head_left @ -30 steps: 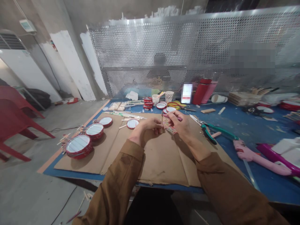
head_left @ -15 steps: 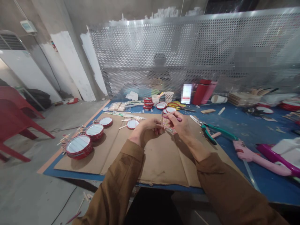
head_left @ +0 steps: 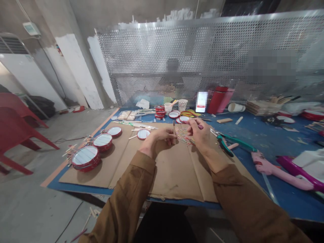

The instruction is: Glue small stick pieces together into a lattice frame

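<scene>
My left hand [head_left: 165, 135] is closed on a small wooden stick [head_left: 173, 130], which stands upright between the fingers above the cardboard [head_left: 162, 172]. To its right, my right hand [head_left: 198, 131] pinches a thin purple tool [head_left: 200, 127], its tip pointing left. Small colourful bits [head_left: 184, 134] lie on the cardboard between and behind the hands. Left of my left hand is a round red-rimmed lid [head_left: 143, 134] with sticks beside it. Three red-rimmed round pieces, the largest one [head_left: 85, 157] nearest, sit along the cardboard's left side.
Green-handled pliers [head_left: 225, 145], a pink glue gun [head_left: 263, 163] and a purple object [head_left: 293, 168] lie at the right. Along the back stand paper cups [head_left: 182, 105], a lit phone [head_left: 201, 103] and a red bottle [head_left: 217, 100]. A red chair [head_left: 19, 135] is at the left.
My right hand has moved right with the purple tool, away from my left hand. More of the colourful bits and the upright stick now show; my left hand has hardly moved.
</scene>
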`<action>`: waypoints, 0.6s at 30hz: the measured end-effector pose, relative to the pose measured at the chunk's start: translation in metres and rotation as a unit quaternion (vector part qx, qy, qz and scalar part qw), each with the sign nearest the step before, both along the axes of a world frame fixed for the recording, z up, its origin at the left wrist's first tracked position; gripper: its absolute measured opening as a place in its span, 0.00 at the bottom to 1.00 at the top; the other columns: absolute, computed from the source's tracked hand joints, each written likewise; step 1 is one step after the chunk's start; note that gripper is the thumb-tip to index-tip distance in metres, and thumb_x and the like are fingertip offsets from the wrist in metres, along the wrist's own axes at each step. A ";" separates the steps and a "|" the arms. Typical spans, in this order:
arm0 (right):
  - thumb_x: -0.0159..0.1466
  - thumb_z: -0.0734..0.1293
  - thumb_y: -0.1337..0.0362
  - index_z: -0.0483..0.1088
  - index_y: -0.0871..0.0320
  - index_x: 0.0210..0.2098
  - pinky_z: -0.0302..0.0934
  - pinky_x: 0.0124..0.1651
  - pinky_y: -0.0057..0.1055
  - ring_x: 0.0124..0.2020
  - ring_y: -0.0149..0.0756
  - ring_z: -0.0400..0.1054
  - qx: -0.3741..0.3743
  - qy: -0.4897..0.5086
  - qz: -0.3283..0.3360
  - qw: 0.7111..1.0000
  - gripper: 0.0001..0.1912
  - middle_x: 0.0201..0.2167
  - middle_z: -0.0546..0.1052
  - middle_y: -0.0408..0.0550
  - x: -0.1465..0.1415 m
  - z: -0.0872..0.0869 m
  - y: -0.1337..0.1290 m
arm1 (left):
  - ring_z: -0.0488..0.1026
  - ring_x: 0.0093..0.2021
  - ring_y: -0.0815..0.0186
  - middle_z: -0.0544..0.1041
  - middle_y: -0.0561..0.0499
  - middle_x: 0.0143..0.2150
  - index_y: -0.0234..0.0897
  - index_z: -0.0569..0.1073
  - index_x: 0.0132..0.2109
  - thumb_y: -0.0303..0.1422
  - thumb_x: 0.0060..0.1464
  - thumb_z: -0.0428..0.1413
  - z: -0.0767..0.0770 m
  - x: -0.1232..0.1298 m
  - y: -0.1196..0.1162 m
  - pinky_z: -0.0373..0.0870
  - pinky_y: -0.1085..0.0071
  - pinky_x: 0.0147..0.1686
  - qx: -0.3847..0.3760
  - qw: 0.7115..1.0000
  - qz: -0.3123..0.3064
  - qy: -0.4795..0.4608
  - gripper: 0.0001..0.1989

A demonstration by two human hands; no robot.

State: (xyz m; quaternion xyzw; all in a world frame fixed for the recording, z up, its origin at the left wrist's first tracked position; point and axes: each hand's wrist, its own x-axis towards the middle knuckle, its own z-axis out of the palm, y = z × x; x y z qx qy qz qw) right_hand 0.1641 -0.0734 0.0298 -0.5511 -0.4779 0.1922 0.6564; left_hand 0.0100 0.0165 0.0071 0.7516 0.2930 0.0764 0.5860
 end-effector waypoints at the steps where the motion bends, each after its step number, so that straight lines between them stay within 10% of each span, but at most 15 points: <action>1: 0.59 0.66 0.47 0.70 0.57 0.29 0.60 0.19 0.22 0.16 0.26 0.62 -0.005 0.001 -0.003 1.000 0.19 0.17 0.68 0.38 0.001 -0.001 0.002 | 0.73 0.23 0.72 0.75 0.52 0.25 0.32 0.70 0.37 0.36 0.60 0.56 0.000 0.000 0.000 0.66 0.75 0.29 0.005 1.000 -0.001 0.003 0.10; 18: 0.57 0.68 0.45 0.67 0.54 0.25 0.50 0.19 0.28 0.15 0.29 0.53 -0.023 -0.045 0.016 0.999 0.19 0.14 0.61 0.36 0.006 -0.014 0.012 | 0.71 0.24 0.73 0.76 0.53 0.27 0.32 0.74 0.39 0.39 0.59 0.57 0.001 -0.001 0.002 0.63 0.75 0.30 0.023 0.999 0.025 0.019 0.12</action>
